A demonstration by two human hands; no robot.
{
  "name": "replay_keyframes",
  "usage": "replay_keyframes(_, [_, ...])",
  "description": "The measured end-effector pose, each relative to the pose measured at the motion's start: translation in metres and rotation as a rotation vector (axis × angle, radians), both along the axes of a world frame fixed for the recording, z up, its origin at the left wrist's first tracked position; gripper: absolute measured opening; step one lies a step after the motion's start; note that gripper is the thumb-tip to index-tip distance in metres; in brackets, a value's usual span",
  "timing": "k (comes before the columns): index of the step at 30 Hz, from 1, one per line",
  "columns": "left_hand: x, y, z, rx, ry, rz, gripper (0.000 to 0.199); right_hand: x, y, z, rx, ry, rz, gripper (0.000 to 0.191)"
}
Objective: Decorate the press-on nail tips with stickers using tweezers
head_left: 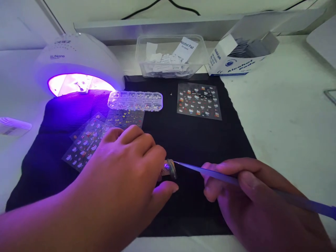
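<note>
My left hand, palm down over the black cloth, grips a small piece with a dark curved end and a few shiny beads. Its other end is hidden under my curled fingers, so its exact kind is unclear. In my right hand is a slender, pointed tool, pinched between thumb and fingers. The tool's fine tip is at the top edge of the small piece; whether it touches cannot be made out. Clear sticker sheets with small cat figures lie partly beneath and beside my left hand.
A white nail lamp glows purple at the left back, with a small object inside. Near it lies a clear divided case of tiny gems. Behind are a plastic tub of packets and an alcohol pad box. Another sticker sheet lies right.
</note>
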State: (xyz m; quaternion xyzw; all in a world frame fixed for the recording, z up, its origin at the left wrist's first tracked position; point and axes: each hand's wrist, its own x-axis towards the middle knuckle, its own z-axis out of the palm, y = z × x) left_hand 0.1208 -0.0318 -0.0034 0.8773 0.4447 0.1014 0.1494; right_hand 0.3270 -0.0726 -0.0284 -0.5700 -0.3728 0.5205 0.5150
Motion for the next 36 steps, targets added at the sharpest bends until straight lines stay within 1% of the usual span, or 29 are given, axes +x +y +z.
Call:
replay_keyframes(4, [0.0003, 0.0006, -0.0005, 0.003, 0.005, -0.002, 0.010, 0.0034, -0.0009, -0.0011, 0.002, 0.026, 0.062, 0.025])
replay_keyframes(6, [0.0006, 0.0006, -0.0004, -0.004, 0.011, -0.001, 0.010, 0.0036, -0.0009, -0.0018, -0.002, 0.026, 0.073, 0.024])
replay_keyframes(12, [0.0011, -0.0003, 0.0009, -0.004, 0.018, 0.001, 0.012, 0.0001, 0.0003, -0.0036, -0.001, 0.036, 0.025, 0.025])
replay_keyframes(17, [0.0006, -0.0004, 0.0012, -0.003, 0.008, 0.006, 0.010, -0.0008, 0.0026, -0.0035, 0.005, 0.062, -0.028, 0.022])
replay_keyframes(22, [0.0011, 0.0011, 0.0006, 0.002, -0.001, -0.002, 0.006, -0.0007, 0.0031, -0.0010, -0.008, 0.042, 0.023, 0.023])
replay_keyframes(27, [0.0007, 0.0005, 0.0005, -0.005, -0.005, 0.009, 0.007, -0.0001, 0.0033, 0.0024, -0.009, 0.037, 0.035, 0.024])
replay_keyframes(30, [0.0006, 0.0003, 0.0006, -0.021, -0.001, 0.012, 0.008, -0.0017, 0.0030, 0.0019, 0.001, 0.042, 0.026, 0.023])
replay_keyframes(33, [0.0014, 0.0011, 0.0000, -0.027, 0.008, 0.003, 0.012, -0.0030, 0.0030, 0.0005, 0.019, 0.054, -0.011, 0.021])
replay_keyframes(36, [0.0022, 0.0017, -0.0009, -0.025, 0.015, -0.005, 0.013, -0.0029, 0.0041, 0.0004, 0.008, 0.074, -0.013, 0.020])
